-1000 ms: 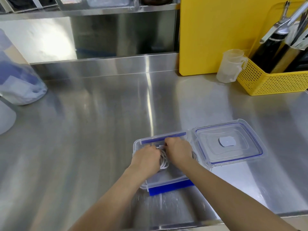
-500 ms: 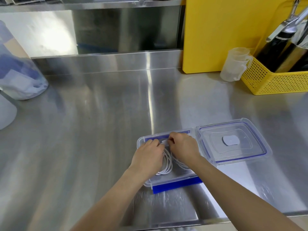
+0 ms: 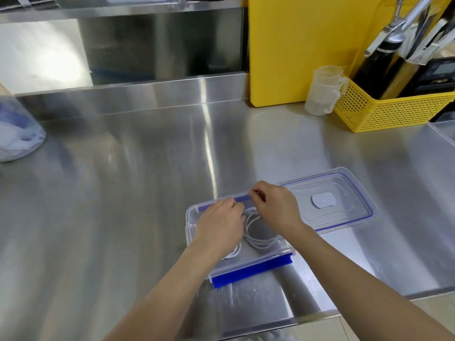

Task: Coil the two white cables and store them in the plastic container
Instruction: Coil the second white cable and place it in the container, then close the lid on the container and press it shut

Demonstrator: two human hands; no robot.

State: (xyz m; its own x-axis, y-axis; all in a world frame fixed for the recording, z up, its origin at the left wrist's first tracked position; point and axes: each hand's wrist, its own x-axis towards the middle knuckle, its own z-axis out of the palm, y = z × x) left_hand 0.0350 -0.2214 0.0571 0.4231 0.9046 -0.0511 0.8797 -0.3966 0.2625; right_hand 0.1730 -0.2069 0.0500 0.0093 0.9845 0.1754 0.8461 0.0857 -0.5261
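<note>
Both hands are working inside the open plastic container (image 3: 190,219) on the steel tabletop (image 3: 123,193). The left hand (image 3: 219,226) is lying palm-down over the container's left half, fingers curled together onto the white cables (image 3: 261,241); how firmly it is gripping them I cannot tell. The right hand (image 3: 274,207) is sitting just to its right, over the far rim, with thumb and forefinger pinched together, apparently on a cable end, though the tip itself is too small to make out.

Compared with half a second ago, the right hand is sitting higher and further toward the far edge, and the two hands are standing slightly more apart. More of the white loops are showing between and below the hands now; they are lying coiled on the container floor, under the left palm and running toward the near right corner. A second ago the hands were covering them almost entirely.

The container's blue clip (image 3: 251,271) is hanging open on the near side, below both wrists. The lid (image 3: 344,193) is lying flat just right of the right hand, touching the container's right side, as before.
</note>
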